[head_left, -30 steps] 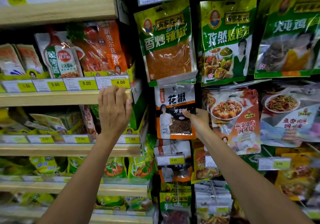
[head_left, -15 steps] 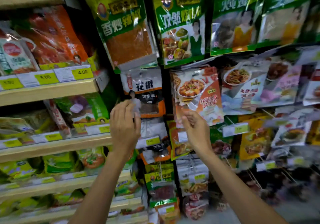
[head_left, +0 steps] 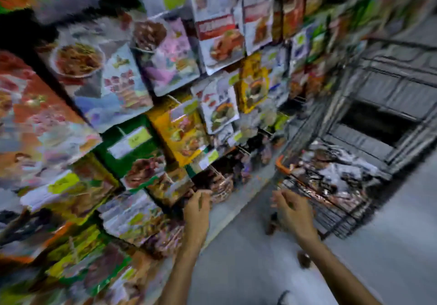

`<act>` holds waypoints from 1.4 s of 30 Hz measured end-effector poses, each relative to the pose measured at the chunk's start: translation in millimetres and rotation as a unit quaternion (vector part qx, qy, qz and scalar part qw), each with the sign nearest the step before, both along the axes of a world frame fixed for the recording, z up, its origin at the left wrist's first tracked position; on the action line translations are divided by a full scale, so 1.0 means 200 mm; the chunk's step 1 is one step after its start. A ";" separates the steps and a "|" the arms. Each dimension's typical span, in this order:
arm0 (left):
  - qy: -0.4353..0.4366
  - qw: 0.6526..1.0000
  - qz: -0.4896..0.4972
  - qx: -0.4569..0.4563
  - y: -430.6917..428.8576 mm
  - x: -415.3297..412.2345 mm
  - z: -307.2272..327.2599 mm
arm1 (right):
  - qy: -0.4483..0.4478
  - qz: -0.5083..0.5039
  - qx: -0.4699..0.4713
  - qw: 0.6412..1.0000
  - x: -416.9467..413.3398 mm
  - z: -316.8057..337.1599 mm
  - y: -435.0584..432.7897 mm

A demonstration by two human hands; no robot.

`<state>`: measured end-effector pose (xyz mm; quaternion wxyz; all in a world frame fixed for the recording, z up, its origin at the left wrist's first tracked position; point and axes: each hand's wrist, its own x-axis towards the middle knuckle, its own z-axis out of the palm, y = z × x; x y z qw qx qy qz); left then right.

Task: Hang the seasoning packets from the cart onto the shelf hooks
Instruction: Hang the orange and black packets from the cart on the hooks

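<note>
Wire cart (head_left: 335, 212) ahead; left hand (head_left: 197, 207), right hand (head_left: 290, 207) outstretched, fingers loosely curled.

cart (head_left: 335, 219) black wire, handle (head_left: 281, 164) orange — packet (head_left: 179, 134) yellow — floor (head_left: 248, 269) grey

Seasoning packets (head_left: 113, 80) hang in rows on the shelf (head_left: 71, 105), which fills the left and top of the view down to the floor (head_left: 236, 257). The cart (head_left: 335, 219) stands on the floor just right of the shelf, with more packets (head_left: 331, 174) lying in it. The left hand (head_left: 197, 206) is in front of the lower hanging packets. The right hand (head_left: 289, 210) is apart to its right, at the cart's near corner.
</note>
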<state>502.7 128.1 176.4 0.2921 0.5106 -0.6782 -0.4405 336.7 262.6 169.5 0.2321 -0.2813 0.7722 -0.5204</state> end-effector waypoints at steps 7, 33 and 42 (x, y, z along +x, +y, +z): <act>-0.054 0.989 -0.118 0.068 0.25 -0.81 -0.24 | 0.015 -0.118 0.103 0.987 -0.66 -0.20 0.44; -0.281 0.891 -0.318 -0.159 -0.71 -2.74 -0.90 | -0.271 -0.300 0.223 0.887 -2.01 -1.56 -0.28; -0.214 0.886 -0.368 -0.183 -0.72 -2.74 -1.06 | -0.343 -0.328 0.255 0.842 -2.03 -1.88 -0.48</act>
